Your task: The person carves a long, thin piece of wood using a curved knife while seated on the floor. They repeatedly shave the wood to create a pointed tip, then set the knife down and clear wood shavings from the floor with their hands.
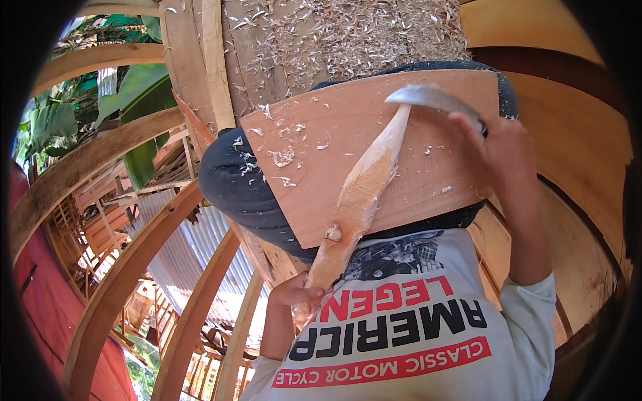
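My left hand (296, 293) is closed round the lower end of a partly carved wooden piece (364, 190). The piece slants up to the right across a flat wooden board (301, 160) on my lap, narrowing to a pale, freshly cut tip. A knot stands out on its lower part. My right hand (501, 150) grips a knife with a curved, shiny blade (438, 99); its handle is hidden in my fist. In this view the blade overlaps the tip of the piece; whether it bites into the wood I cannot tell.
Loose shavings (284, 157) lie on the board, and many more shavings (374, 33) cover the planks beyond my knees. Curved wooden ribs (134, 267) rise on the left, with corrugated metal sheets (190, 247) behind them. Wide bent planks (568, 134) form a wall at the right.
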`<state>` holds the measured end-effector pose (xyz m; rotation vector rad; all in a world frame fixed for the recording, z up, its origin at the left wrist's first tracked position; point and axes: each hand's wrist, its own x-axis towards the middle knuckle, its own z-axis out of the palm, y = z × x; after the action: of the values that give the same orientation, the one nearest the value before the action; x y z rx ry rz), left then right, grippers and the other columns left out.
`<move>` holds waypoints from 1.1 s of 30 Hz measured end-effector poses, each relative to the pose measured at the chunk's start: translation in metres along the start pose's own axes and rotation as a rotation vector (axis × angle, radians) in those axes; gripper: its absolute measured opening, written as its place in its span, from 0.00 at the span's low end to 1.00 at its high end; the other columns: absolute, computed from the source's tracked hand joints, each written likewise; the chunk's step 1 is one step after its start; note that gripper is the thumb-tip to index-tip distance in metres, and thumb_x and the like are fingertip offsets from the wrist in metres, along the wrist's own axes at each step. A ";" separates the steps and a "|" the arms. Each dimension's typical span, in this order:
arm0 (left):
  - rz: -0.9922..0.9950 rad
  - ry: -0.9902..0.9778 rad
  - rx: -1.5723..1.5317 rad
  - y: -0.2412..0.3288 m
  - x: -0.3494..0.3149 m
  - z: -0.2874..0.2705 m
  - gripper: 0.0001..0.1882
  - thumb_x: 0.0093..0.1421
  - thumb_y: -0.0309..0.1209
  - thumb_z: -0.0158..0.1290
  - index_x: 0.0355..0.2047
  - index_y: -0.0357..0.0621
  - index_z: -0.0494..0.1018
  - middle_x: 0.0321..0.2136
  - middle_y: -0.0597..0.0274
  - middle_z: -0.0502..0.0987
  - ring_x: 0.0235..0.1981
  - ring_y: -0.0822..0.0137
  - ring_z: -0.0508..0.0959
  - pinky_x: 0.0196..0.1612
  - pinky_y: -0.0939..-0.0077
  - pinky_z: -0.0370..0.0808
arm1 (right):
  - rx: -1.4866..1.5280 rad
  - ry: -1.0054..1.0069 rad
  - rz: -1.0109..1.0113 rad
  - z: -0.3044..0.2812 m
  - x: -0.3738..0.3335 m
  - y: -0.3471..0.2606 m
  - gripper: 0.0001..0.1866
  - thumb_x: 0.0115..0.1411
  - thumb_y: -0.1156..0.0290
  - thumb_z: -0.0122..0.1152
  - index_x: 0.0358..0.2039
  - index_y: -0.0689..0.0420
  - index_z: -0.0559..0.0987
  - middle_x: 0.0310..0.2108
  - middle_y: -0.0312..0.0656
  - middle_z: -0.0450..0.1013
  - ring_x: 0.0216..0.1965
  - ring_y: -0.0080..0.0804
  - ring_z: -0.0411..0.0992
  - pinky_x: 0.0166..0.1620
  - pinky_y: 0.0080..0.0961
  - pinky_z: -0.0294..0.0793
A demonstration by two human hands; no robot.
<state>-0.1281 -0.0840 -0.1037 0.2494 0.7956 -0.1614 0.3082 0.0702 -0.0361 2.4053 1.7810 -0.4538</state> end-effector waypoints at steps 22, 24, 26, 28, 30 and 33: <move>-0.065 0.219 0.189 0.021 -0.004 0.035 0.16 0.64 0.37 0.52 0.43 0.34 0.72 0.27 0.68 0.75 0.25 0.78 0.73 0.26 0.84 0.71 | -0.007 -0.107 -0.041 0.012 -0.014 -0.023 0.35 0.50 0.33 0.55 0.23 0.60 0.82 0.18 0.50 0.75 0.22 0.45 0.76 0.27 0.36 0.75; -0.056 0.212 0.200 0.019 -0.004 0.033 0.17 0.64 0.37 0.52 0.43 0.34 0.72 0.27 0.68 0.75 0.25 0.78 0.73 0.26 0.84 0.71 | -0.027 -0.033 -0.060 0.017 -0.015 -0.020 0.36 0.52 0.34 0.55 0.23 0.61 0.82 0.19 0.51 0.75 0.22 0.45 0.76 0.27 0.36 0.75; -0.043 0.207 0.215 0.018 -0.004 0.031 0.17 0.64 0.37 0.52 0.43 0.34 0.72 0.26 0.68 0.75 0.25 0.78 0.73 0.26 0.84 0.71 | 0.026 -0.007 0.061 0.019 -0.005 -0.003 0.36 0.54 0.35 0.54 0.24 0.62 0.82 0.18 0.53 0.74 0.22 0.46 0.76 0.27 0.36 0.75; -0.027 0.225 0.190 0.008 -0.006 0.032 0.17 0.64 0.38 0.52 0.43 0.34 0.72 0.26 0.68 0.75 0.24 0.79 0.72 0.25 0.83 0.70 | 0.144 -0.014 0.291 0.009 0.023 0.027 0.36 0.55 0.36 0.53 0.24 0.63 0.82 0.18 0.54 0.74 0.22 0.48 0.76 0.27 0.37 0.75; -0.007 0.234 0.203 0.008 0.000 0.027 0.17 0.64 0.38 0.52 0.43 0.34 0.72 0.25 0.69 0.75 0.24 0.79 0.72 0.25 0.83 0.69 | 0.168 -0.021 0.245 -0.009 0.023 0.034 0.36 0.56 0.36 0.52 0.24 0.64 0.81 0.17 0.55 0.73 0.22 0.49 0.76 0.27 0.38 0.75; -0.076 0.207 0.243 0.017 -0.009 0.033 0.16 0.64 0.37 0.51 0.43 0.34 0.72 0.25 0.70 0.74 0.23 0.80 0.70 0.24 0.83 0.68 | 0.067 -0.041 0.087 -0.012 -0.012 -0.004 0.36 0.56 0.36 0.52 0.21 0.63 0.80 0.16 0.55 0.72 0.21 0.50 0.75 0.27 0.38 0.74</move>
<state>-0.1075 -0.0766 -0.0727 0.4710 0.9926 -0.3077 0.3031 0.0641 -0.0208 2.4875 1.6630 -0.5572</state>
